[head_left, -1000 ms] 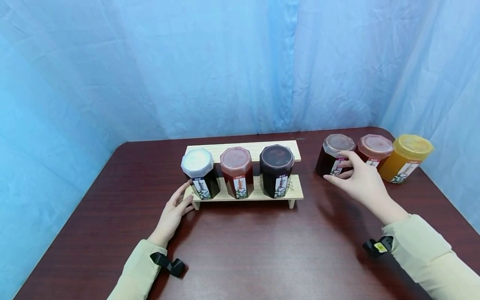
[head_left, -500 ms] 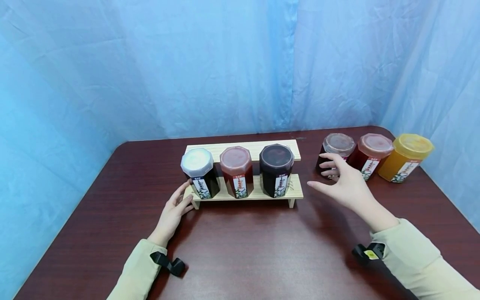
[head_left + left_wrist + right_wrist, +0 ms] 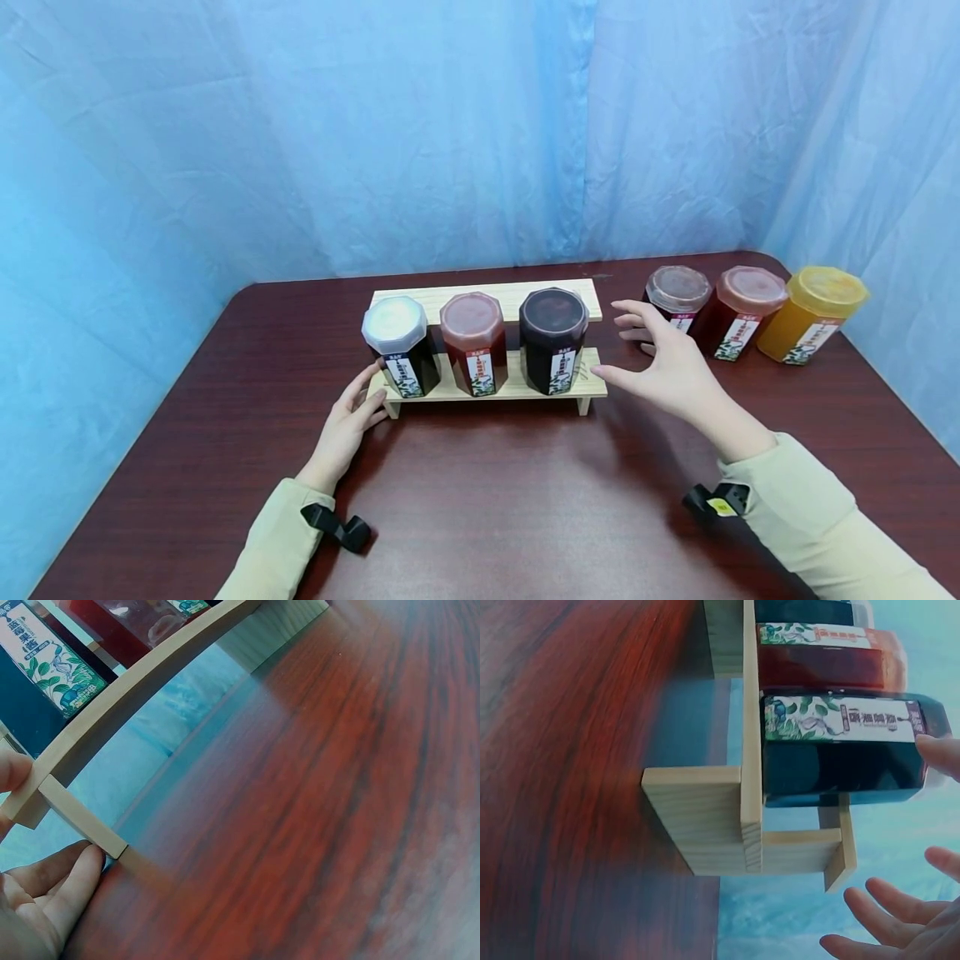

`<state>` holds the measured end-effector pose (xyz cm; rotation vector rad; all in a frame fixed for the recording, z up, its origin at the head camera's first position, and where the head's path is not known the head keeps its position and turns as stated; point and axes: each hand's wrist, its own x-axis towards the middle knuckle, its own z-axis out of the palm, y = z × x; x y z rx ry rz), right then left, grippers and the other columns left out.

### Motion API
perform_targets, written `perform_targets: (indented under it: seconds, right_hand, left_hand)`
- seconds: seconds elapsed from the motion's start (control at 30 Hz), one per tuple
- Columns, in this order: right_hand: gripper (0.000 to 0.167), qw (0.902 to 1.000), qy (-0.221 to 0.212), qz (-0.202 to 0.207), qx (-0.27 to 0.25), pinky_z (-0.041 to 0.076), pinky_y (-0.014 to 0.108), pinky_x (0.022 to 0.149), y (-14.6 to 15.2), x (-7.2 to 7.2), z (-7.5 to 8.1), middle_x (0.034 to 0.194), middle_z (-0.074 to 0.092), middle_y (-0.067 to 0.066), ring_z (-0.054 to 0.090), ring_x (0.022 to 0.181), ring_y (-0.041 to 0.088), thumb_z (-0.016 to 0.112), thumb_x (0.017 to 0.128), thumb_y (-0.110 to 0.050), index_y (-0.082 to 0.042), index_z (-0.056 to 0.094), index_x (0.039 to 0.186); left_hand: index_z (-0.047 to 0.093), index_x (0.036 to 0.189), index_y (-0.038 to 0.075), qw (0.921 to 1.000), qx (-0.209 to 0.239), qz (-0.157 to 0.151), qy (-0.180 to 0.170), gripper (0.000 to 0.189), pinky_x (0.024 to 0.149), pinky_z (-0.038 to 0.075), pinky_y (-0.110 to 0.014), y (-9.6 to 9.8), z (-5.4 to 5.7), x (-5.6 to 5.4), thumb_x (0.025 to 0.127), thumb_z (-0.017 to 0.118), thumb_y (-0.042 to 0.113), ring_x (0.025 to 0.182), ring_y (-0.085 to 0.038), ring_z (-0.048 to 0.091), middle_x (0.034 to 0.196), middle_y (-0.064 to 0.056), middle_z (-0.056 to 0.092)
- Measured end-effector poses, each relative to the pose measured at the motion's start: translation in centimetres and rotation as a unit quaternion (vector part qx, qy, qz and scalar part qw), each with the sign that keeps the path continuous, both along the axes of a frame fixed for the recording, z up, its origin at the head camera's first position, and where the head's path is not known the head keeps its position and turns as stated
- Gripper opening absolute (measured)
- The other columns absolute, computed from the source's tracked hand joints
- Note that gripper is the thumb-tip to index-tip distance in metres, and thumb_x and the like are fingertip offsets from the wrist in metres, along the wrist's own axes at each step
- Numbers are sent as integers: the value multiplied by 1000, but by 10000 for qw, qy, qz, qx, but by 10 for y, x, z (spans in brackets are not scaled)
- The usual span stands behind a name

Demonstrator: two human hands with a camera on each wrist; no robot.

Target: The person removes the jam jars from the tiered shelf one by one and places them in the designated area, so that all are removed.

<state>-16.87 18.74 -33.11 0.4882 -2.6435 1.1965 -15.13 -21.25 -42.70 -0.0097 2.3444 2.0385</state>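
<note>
A two-tier wooden rack [image 3: 517,387] carries three eight-sided jars on its lower shelf. They are a dark jar with a pale lid [image 3: 393,325], a red jar [image 3: 474,342] and a dark purple jar [image 3: 553,342]. My left hand [image 3: 341,425] holds the rack's left end; in the left wrist view its fingertips [image 3: 90,862] meet the leg and another finger lies at the shelf end. My right hand [image 3: 667,371] holds nothing, its thumb and fingers spread apart beside the rack's right end. From the right wrist, its thumb overlaps the purple jar's lid end [image 3: 922,750].
At the back right stand three more jars: a dark one [image 3: 677,290], a red one [image 3: 738,312] and a yellow one [image 3: 813,312]. Blue curtains [image 3: 420,150] hang behind the dark red table [image 3: 510,500]. Each sleeve bears a black wrist camera [image 3: 337,527].
My right hand has moved left from the dark jar at the back right toward the rack, and its fingers have spread wider. My left hand and the jars stay where they were.
</note>
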Motion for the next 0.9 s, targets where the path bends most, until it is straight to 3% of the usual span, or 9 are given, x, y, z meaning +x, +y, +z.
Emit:
perform_targets:
  seconds: [0.3, 0.9]
  right_hand:
    - [79, 9984, 415, 369, -47, 43, 56, 94, -11, -3, 5, 125, 55, 18, 52, 115, 33, 84, 68, -18, -9, 44, 135]
    - [82, 9963, 494, 689, -152, 42, 53, 96, -32, -7, 10, 128, 52, 13, 47, 120, 27, 86, 66, -19, -13, 45, 136]
  left_hand:
    - [30, 148, 14, 10000, 41, -11, 30, 55, 84, 49, -18, 0, 1, 0, 98, 52, 23, 108, 2, 50, 148, -11, 33]
    - [32, 147, 16, 9999, 77, -2, -80, 52, 85, 49, -19, 1, 3, 1, 99, 50, 18, 106, 2, 51, 146, -9, 36]
